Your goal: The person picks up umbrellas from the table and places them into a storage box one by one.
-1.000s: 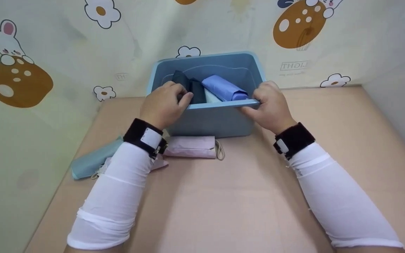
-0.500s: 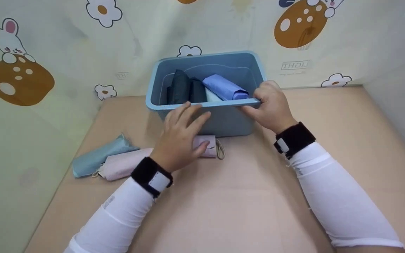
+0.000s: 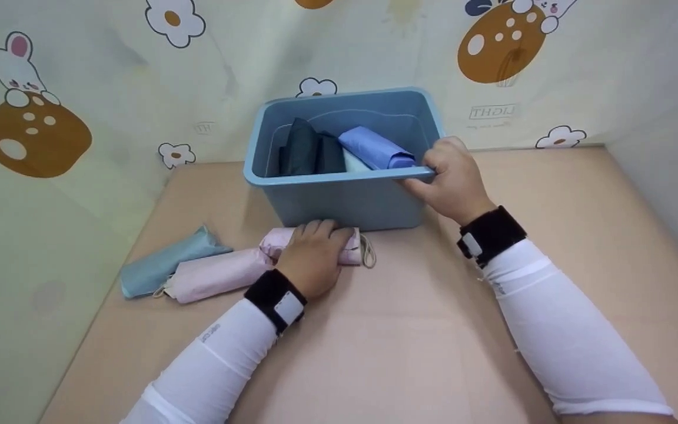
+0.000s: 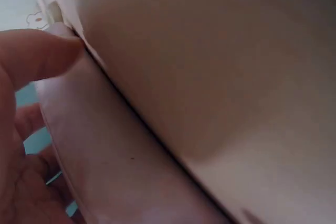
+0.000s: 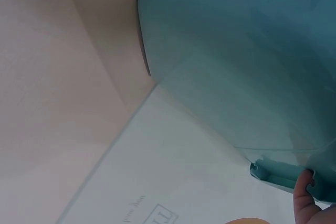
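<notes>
My left hand [image 3: 313, 258] grips a pink folded umbrella [image 3: 351, 250] lying in front of the blue bin [image 3: 339, 200]. In the left wrist view the thumb lies along the near side of the pink umbrella [image 4: 115, 145], while the other fingers reach round its far side. A tan cord loop [image 3: 368, 251] sticks out at its right end. My right hand [image 3: 454, 176] holds the bin's front right corner, thumb below the rim and fingers over it. Inside the bin are dark folded umbrellas [image 3: 302, 150], a blue one [image 3: 377, 148] and something pale [image 3: 355, 162] partly hidden.
Left of my left hand, a second pink folded umbrella [image 3: 218, 274] and a teal one [image 3: 168, 265] lie on the peach-coloured table [image 3: 409, 341]. Behind the bin stands a cloth-covered wall [image 3: 374, 53] printed with flowers and rabbits; another wall rises on the right.
My left hand has left the bin's rim, come down towards me and taken hold of the pink umbrella in front. The right hand stays on the bin's corner.
</notes>
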`<state>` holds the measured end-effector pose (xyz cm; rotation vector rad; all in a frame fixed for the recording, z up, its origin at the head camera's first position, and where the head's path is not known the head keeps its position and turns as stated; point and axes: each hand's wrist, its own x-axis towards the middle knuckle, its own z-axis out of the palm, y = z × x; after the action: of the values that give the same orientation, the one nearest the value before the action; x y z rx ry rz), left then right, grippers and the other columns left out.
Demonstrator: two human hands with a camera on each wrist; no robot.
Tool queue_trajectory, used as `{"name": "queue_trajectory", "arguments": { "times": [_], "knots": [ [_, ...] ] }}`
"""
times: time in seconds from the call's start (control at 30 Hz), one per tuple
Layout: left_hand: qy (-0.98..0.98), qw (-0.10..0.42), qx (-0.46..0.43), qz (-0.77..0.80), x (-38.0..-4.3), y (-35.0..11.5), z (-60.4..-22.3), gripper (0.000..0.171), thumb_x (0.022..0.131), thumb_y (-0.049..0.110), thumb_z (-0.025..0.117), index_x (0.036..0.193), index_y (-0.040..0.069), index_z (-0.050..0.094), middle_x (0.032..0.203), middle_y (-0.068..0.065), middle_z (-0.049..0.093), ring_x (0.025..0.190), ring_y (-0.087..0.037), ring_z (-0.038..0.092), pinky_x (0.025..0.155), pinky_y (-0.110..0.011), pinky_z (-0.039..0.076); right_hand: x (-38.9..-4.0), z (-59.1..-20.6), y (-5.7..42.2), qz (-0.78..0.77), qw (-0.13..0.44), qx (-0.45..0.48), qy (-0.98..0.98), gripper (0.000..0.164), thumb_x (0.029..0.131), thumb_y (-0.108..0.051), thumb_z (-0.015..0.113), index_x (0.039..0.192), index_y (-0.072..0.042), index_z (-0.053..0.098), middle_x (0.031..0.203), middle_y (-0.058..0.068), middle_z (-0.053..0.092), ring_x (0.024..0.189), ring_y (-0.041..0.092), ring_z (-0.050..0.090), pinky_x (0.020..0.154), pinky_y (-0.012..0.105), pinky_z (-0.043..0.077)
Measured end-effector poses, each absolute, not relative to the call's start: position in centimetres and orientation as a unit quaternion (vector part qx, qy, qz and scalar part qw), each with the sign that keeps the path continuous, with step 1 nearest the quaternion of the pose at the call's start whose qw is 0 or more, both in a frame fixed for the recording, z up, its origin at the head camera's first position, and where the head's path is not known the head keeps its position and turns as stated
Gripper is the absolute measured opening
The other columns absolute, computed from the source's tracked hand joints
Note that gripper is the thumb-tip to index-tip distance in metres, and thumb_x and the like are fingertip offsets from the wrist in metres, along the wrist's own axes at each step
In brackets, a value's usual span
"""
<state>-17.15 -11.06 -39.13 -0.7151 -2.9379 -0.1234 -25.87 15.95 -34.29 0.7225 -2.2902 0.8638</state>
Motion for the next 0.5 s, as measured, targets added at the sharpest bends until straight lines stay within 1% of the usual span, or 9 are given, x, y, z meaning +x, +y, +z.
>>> {"name": "queue_trajectory", "arguments": {
  "times": [0.1,0.13,0.2,0.3,0.43,0.5],
  "knots": [
    [-0.970,0.054,-0.234,-0.024,-17.61,-10.52,-39.20,0.043,0.102,0.008,0.054,0.145,0.010,0.060,0.137,-0.017,0.060,0.129,-0.037,0.054,0.111,-0.056,0.047,-25.87,-34.26,16.06,0.324,0.297,0.271,-0.856,0.054,0.083,-0.027,0.089,0.060,-0.006,0.044,0.065,0.009,0.042,0.081,0.035,0.048,0.072,0.039,0.032],
    [-0.971,0.053,-0.234,-0.015,-17.74,-10.34,-39.17,0.041,0.103,0.007,0.054,0.143,0.009,0.060,0.135,-0.018,0.060,0.126,-0.037,0.054,0.109,-0.055,0.048,-25.86,-34.25,16.07,0.325,0.298,0.272,-0.855,0.054,0.082,-0.026,0.089,0.060,-0.006,0.044,0.065,0.009,0.042,0.081,0.036,0.048,0.072,0.039,0.033],
    [-0.972,0.050,-0.231,0.002,-17.95,-10.06,-39.09,0.038,0.100,0.007,0.058,0.139,0.006,0.063,0.131,-0.018,0.059,0.123,-0.036,0.054,0.105,-0.054,0.051,-25.88,-34.25,16.05,0.326,0.300,0.273,-0.854,0.054,0.083,-0.027,0.089,0.060,-0.007,0.044,0.065,0.008,0.042,0.080,0.035,0.048,0.072,0.039,0.033],
    [-0.972,0.049,-0.228,0.019,-18.05,-9.92,-39.06,0.038,0.093,0.011,0.069,0.130,0.002,0.065,0.127,-0.017,0.059,0.117,-0.034,0.055,0.100,-0.051,0.055,-25.86,-34.27,15.92,0.327,0.297,0.277,-0.853,0.055,0.083,-0.028,0.088,0.060,-0.007,0.043,0.065,0.008,0.043,0.080,0.035,0.048,0.072,0.039,0.033],
    [-0.968,0.081,-0.236,0.001,-17.77,-10.03,-38.93,0.042,0.084,0.013,0.076,0.123,0.002,0.064,0.122,-0.015,0.059,0.113,-0.033,0.055,0.092,-0.049,0.056,-25.91,-34.40,15.88,0.325,0.298,0.279,-0.853,0.055,0.084,-0.029,0.088,0.060,-0.005,0.044,0.066,0.009,0.043,0.080,0.035,0.048,0.072,0.039,0.033],
    [-0.963,0.103,-0.246,-0.023,-17.41,-10.14,-38.47,0.041,0.083,0.012,0.076,0.120,0.002,0.063,0.120,-0.015,0.059,0.110,-0.033,0.055,0.091,-0.049,0.056,-25.88,-34.38,15.96,0.322,0.298,0.280,-0.854,0.055,0.085,-0.030,0.087,0.060,-0.005,0.045,0.066,0.009,0.044,0.080,0.035,0.048,0.072,0.039,0.033]
  ]
}}
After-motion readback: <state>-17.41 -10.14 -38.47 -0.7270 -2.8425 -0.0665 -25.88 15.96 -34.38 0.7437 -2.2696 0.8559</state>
